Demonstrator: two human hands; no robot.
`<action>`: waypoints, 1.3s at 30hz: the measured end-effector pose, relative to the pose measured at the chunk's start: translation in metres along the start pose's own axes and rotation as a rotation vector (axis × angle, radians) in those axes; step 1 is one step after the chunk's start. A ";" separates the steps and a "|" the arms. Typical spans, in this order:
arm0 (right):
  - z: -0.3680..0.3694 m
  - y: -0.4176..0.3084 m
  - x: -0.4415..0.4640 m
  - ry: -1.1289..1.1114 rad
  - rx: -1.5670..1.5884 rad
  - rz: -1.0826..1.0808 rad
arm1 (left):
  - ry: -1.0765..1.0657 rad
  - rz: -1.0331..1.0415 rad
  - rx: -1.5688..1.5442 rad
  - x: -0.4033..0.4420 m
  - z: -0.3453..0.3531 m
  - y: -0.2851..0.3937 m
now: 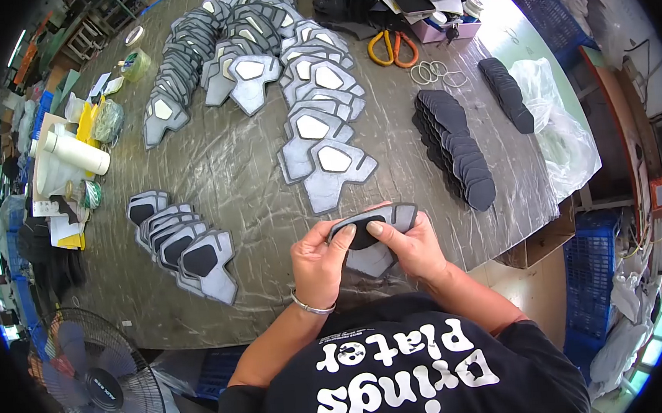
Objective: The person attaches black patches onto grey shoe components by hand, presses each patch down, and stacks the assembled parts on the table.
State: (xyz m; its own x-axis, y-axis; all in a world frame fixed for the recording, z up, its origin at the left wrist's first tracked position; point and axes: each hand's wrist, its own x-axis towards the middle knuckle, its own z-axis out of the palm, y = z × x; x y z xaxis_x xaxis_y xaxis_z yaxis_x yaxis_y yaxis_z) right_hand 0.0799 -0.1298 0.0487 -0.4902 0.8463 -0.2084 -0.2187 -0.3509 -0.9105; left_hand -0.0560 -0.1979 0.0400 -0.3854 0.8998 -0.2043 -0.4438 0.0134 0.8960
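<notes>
Two-sided grip: left hand (319, 262) and right hand (417, 248) are pinching one gray panel (371, 262), pressing its black patch (362, 237). Possible risk: uneven thumb pressure skewing the patch.

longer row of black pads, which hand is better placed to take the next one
Probably the right hand: the longer row of black pads lies on that side, closer to it than to the left hand. Both hands hold a grey piece, so the right would release first.

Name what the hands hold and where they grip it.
Left hand and right hand hold a grey pad by opposite sides, thumbs on its black patch.
</notes>
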 end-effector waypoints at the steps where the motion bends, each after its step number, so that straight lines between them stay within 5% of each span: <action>1: -0.002 0.004 0.000 -0.008 -0.020 -0.039 | -0.016 0.032 0.021 0.001 -0.003 -0.003; 11: -0.005 0.001 0.008 -0.015 -0.001 0.079 | 0.039 -0.049 -0.046 0.012 -0.003 -0.003; 13: -0.015 0.005 0.008 -0.112 -0.292 0.143 | 0.052 -0.076 -0.134 0.015 -0.005 -0.002; 22: -0.006 0.008 0.000 -0.071 -0.016 0.016 | -0.005 -0.169 -0.189 0.005 -0.002 -0.003; 26: -0.009 0.004 0.006 -0.150 -0.017 0.185 | 0.012 -0.063 -0.082 0.008 -0.013 -0.004; 31: -0.013 0.005 0.005 0.056 -0.339 0.018 | -0.049 -0.106 0.022 0.006 -0.006 -0.006; 35: -0.009 0.020 0.000 0.061 -0.152 -0.123 | -0.085 -0.086 -0.026 -0.002 -0.014 -0.021; 39: 0.006 0.011 0.006 -0.100 -0.239 0.053 | -0.044 -0.019 0.090 -0.005 -0.038 0.006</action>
State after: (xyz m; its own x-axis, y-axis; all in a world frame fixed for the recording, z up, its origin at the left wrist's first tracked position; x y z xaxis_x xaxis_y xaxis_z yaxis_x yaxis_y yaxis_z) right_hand 0.0689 -0.1309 0.0396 -0.5792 0.7813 -0.2323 0.0090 -0.2789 -0.9603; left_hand -0.0880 -0.2189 0.0311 -0.3408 0.9173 -0.2062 -0.3752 0.0684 0.9244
